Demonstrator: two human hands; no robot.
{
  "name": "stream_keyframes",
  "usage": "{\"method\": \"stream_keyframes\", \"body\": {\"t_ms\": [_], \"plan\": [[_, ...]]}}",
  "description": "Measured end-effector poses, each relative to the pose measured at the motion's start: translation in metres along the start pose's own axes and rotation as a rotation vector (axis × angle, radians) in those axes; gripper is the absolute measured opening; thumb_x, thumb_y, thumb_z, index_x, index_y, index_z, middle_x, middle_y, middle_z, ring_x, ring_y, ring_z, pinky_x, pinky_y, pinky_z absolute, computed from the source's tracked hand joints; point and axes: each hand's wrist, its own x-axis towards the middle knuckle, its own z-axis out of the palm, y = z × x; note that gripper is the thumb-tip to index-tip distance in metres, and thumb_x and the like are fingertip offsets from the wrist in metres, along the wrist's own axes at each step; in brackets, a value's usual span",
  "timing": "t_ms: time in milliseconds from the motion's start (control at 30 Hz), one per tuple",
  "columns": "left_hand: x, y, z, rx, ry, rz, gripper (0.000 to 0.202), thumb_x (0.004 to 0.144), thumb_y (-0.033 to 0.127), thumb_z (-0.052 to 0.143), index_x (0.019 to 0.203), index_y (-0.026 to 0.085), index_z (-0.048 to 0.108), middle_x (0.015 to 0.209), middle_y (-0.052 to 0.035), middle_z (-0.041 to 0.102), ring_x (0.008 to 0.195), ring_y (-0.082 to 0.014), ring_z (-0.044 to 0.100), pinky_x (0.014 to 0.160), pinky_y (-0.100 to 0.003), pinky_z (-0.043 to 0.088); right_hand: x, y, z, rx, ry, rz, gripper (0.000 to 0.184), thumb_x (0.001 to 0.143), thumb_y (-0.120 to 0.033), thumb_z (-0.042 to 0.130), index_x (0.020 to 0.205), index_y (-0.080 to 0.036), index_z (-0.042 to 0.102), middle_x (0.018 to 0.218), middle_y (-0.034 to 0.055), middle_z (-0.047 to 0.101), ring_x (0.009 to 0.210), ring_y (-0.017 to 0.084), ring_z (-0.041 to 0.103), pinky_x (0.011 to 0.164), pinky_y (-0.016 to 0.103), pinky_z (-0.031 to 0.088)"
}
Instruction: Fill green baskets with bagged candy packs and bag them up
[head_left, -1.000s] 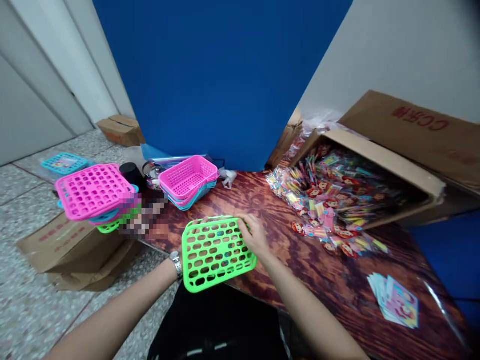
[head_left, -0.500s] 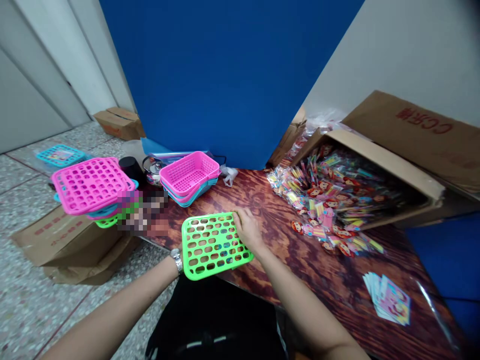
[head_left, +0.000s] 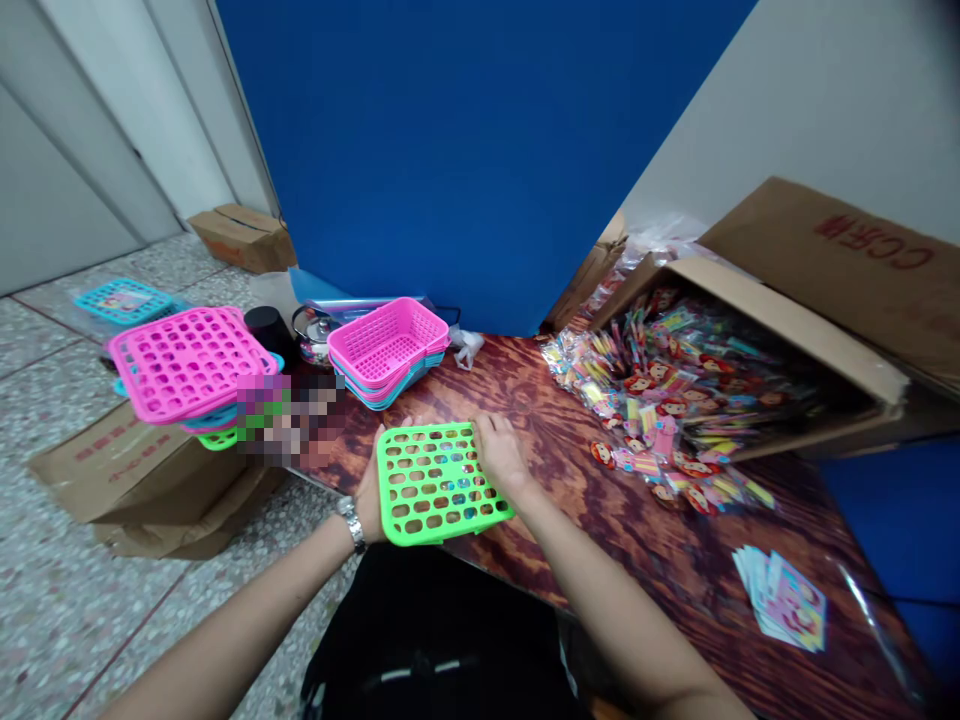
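A bright green plastic basket (head_left: 435, 484) lies bottom-up at the near edge of the dark wooden table (head_left: 637, 560), with colourful items showing through its holes. My left hand (head_left: 369, 494), a watch on its wrist, grips the basket's left edge with fingers curled round it. My right hand (head_left: 501, 455) clasps the basket's right edge, fingers bent over the rim.
A stack of pink and teal baskets (head_left: 388, 349) stands behind the green one. More upturned baskets (head_left: 187, 365) are piled at left over cardboard boxes (head_left: 142, 480). An open carton (head_left: 757, 340) spills packets of small toys (head_left: 652, 400) at right. Cards (head_left: 784, 598) lie near the right edge.
The green basket has settled flatter and shifted slightly right on the table. My left hand has come into view at its left edge; my right hand stays on its right edge.
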Motion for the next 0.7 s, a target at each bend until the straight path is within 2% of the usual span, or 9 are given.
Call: {"method": "stream_keyframes", "body": {"t_ms": [67, 133, 267, 367, 400, 467, 533, 633, 700], "plan": [[-0.006, -0.007, -0.007, 0.235, 0.092, 0.115, 0.049, 0.078, 0.054, 0.044, 0.110, 0.021, 0.063, 0.122, -0.0098, 0.056, 0.108, -0.0282, 0.054, 0.074, -0.045, 0.050, 0.000, 0.000, 0.000, -0.017, -0.010, 0.001, 0.025, 0.093, -0.021, 0.036, 0.107, -0.022, 0.056, 0.105, 0.0072, 0.058, 0.097, 0.020, 0.049, 0.081, 0.027, 0.037], [-0.011, -0.013, -0.014, 0.296, 0.022, 0.177, 0.064, 0.077, 0.062, 0.040, 0.118, 0.016, 0.058, 0.128, -0.0161, 0.051, 0.115, -0.0322, 0.049, 0.084, -0.047, 0.047, -0.001, 0.000, 0.000, -0.031, -0.012, -0.005, 0.025, 0.092, -0.021, 0.036, 0.108, -0.022, 0.056, 0.105, 0.0070, 0.058, 0.097, 0.020, 0.048, 0.080, 0.028, 0.037], [-0.019, -0.028, -0.024, 0.073, -0.248, 0.111, 0.073, 0.083, 0.060, 0.040, 0.133, 0.006, 0.040, 0.140, -0.0232, 0.033, 0.127, -0.0381, 0.035, 0.097, -0.054, 0.036, -0.001, -0.001, 0.000, -0.072, -0.014, -0.009, 0.026, 0.092, -0.020, 0.036, 0.108, -0.022, 0.055, 0.106, 0.0072, 0.057, 0.096, 0.021, 0.048, 0.077, 0.029, 0.037], [-0.028, -0.031, -0.036, -0.140, -0.288, -0.004, 0.071, 0.085, 0.051, 0.045, 0.140, 0.008, 0.027, 0.142, -0.0241, 0.030, 0.130, -0.0338, 0.033, 0.100, -0.047, 0.037, -0.001, -0.003, 0.000, -0.100, -0.037, 0.009, 0.026, 0.091, -0.020, 0.037, 0.109, -0.023, 0.055, 0.108, 0.0077, 0.056, 0.097, 0.022, 0.048, 0.076, 0.029, 0.037], [-0.032, -0.028, -0.041, -0.168, -0.230, -0.075, 0.067, 0.088, 0.044, 0.045, 0.141, 0.011, 0.023, 0.142, -0.0229, 0.031, 0.130, -0.0313, 0.035, 0.100, -0.046, 0.038, -0.001, -0.003, 0.000, -0.104, -0.042, 0.014, 0.026, 0.090, -0.020, 0.037, 0.109, -0.024, 0.054, 0.108, 0.0076, 0.056, 0.097, 0.022, 0.048, 0.075, 0.030, 0.038], [-0.039, -0.010, -0.050, -0.146, -0.028, -0.212, 0.057, 0.090, 0.030, 0.042, 0.142, 0.018, 0.022, 0.141, -0.0179, 0.035, 0.129, -0.0278, 0.036, 0.101, -0.046, 0.037, -0.002, -0.003, 0.000, -0.106, -0.044, 0.018, 0.026, 0.091, -0.021, 0.037, 0.110, -0.024, 0.054, 0.109, 0.0075, 0.056, 0.098, 0.022, 0.048, 0.075, 0.030, 0.038], [-0.043, 0.017, -0.052, -0.058, 0.150, -0.223, 0.057, 0.088, 0.024, 0.046, 0.141, 0.021, 0.025, 0.140, -0.0142, 0.038, 0.131, -0.0298, 0.033, 0.104, -0.052, 0.031, -0.002, -0.003, 0.000, -0.109, -0.044, 0.013, 0.025, 0.091, -0.021, 0.036, 0.110, -0.025, 0.054, 0.108, 0.0077, 0.056, 0.097, 0.022, 0.048, 0.075, 0.029, 0.038], [-0.041, 0.059, -0.042, 0.083, -0.045, 0.050, 0.052, 0.084, 0.033, 0.055, 0.133, 0.023, 0.042, 0.132, -0.0115, 0.049, 0.129, -0.0354, 0.033, 0.105, -0.058, 0.026, -0.002, -0.003, 0.000, -0.110, -0.037, 0.010, 0.024, 0.091, -0.021, 0.037, 0.108, -0.024, 0.054, 0.106, 0.0074, 0.056, 0.096, 0.021, 0.048, 0.075, 0.029, 0.038], [-0.037, 0.075, -0.029, 0.178, -0.074, 0.077, 0.044, 0.084, 0.037, 0.056, 0.124, 0.019, 0.052, 0.125, -0.0122, 0.056, 0.122, -0.0354, 0.043, 0.103, -0.057, 0.028, -0.002, -0.003, 0.000, -0.104, -0.030, 0.012, 0.024, 0.091, -0.022, 0.036, 0.107, -0.024, 0.054, 0.105, 0.0070, 0.056, 0.096, 0.022, 0.048, 0.074, 0.029, 0.038]]}}
